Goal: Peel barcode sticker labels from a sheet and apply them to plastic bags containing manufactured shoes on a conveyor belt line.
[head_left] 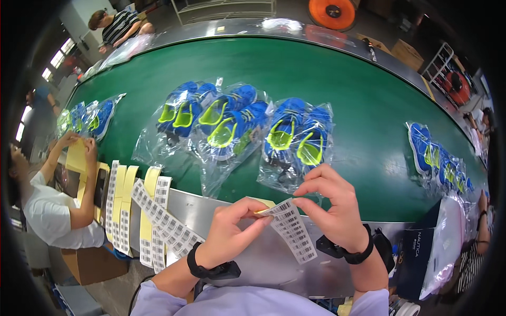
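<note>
A white sheet of barcode labels (295, 231) with a yellowish backing is held in front of me, over the metal table edge. My left hand (237, 226) pinches its upper left side between thumb and fingers. At the sheet's upper right corner, my right hand (332, 200) has thumb and forefinger in a pinch; whether a single label is between them is too small to tell. Just beyond my hands, pairs of blue shoes with lime-green linings (284, 137) lie in transparent plastic bags on the green surface (369, 152). A dark band is on each of my wrists.
Barcode label strips (163, 216) and yellow backing strips (125, 200) lie along the left table edge. More bagged shoes (432, 152) are at right, near a dark box (416, 258). A person in white (63, 216) works at left; other people sit farther along.
</note>
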The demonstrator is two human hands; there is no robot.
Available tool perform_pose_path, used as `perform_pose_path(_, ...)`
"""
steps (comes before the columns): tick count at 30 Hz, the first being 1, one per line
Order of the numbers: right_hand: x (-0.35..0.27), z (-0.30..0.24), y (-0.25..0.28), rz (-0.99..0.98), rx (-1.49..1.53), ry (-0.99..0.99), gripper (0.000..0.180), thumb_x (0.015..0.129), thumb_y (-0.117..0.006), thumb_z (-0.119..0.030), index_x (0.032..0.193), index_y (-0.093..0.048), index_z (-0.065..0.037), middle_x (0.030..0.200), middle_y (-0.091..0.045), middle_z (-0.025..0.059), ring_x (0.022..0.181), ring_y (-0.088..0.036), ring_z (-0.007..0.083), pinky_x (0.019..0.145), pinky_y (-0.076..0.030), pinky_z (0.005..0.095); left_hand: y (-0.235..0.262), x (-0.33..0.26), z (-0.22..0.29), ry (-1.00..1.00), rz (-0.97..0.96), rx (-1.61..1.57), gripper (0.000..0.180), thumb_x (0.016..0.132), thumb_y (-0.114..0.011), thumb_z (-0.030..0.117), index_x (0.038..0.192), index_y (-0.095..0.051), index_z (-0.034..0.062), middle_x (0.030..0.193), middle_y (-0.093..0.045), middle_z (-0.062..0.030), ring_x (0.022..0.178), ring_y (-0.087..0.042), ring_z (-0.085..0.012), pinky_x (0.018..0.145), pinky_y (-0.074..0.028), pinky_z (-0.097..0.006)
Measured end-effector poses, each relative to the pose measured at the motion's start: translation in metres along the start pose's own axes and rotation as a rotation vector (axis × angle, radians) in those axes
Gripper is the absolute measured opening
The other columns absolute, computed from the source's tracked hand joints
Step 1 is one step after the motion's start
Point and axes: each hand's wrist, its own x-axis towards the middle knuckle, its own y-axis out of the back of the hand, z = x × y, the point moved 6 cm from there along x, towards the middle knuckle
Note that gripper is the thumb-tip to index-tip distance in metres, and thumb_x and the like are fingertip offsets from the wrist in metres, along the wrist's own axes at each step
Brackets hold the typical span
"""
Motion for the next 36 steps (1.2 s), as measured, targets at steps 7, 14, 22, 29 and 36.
perform_pose_path(7,-0.014,0.011,0.0,0.042,-0.16,0.099,0.015,0.071,-0.068,0.004,0.081,-0.058,0.0,0.085,-0.055,0.0115,0.078,-0.053,0.0284,0.069,-0.044,0.0374,-0.02,0.008,-0.028,0.096,-0.017,-0.125,0.026,0.083,-0.065,-0.006,0.107,-0.057,-0.0028,0.101,-0.066,-0.0102,0.094,-0.066,-0.0144,0.082,-0.052,-0.025)
perform_pose_path(14,-0.027,0.006,-0.014,0.095,-0.578,0.406,0.02,0.064,-0.065,-0.003,0.082,-0.057,0.001,0.086,-0.053,0.0127,0.08,-0.054,0.0286,0.071,-0.046,0.0396,-0.041,0.017,-0.054,0.298,0.038,-0.502,0.049,0.085,-0.06,-0.011,0.128,-0.039,-0.0021,0.123,-0.055,-0.0179,0.099,-0.065,-0.0191,0.084,-0.053,-0.026)
perform_pose_path(22,-0.005,0.005,0.032,0.253,-0.328,0.302,0.019,0.065,-0.066,0.01,0.078,-0.059,-0.001,0.077,-0.056,0.0107,0.069,-0.056,0.0275,0.065,-0.047,0.0351,-0.038,0.023,-0.091,0.296,0.102,-0.513,0.049,0.081,-0.058,-0.01,0.127,-0.043,-0.0019,0.117,-0.058,-0.016,0.095,-0.065,-0.0169,0.082,-0.052,-0.026)
perform_pose_path(29,0.062,0.222,0.093,0.629,-0.322,-0.316,0.082,0.075,-0.078,-0.019,0.141,-0.031,-0.003,0.101,-0.056,0.0136,0.073,-0.055,0.0198,0.067,-0.05,0.0338,-0.078,-0.019,-0.111,0.17,0.018,-0.511,0.039,0.087,-0.06,0.003,0.124,-0.051,-0.0003,0.098,-0.063,-0.0075,0.084,-0.059,-0.0092,0.072,-0.047,-0.022)
perform_pose_path(36,0.082,0.265,0.083,0.519,-0.408,-0.39,0.073,0.078,-0.063,-0.003,0.142,-0.029,-0.004,0.062,-0.06,0.0073,0.059,-0.062,0.0193,0.062,-0.05,0.0322,-0.09,-0.011,-0.108,0.259,-0.113,-0.585,0.038,0.09,-0.056,-0.002,0.126,-0.047,-0.0042,0.116,-0.058,-0.0166,0.11,-0.059,-0.0231,0.096,-0.048,-0.034)
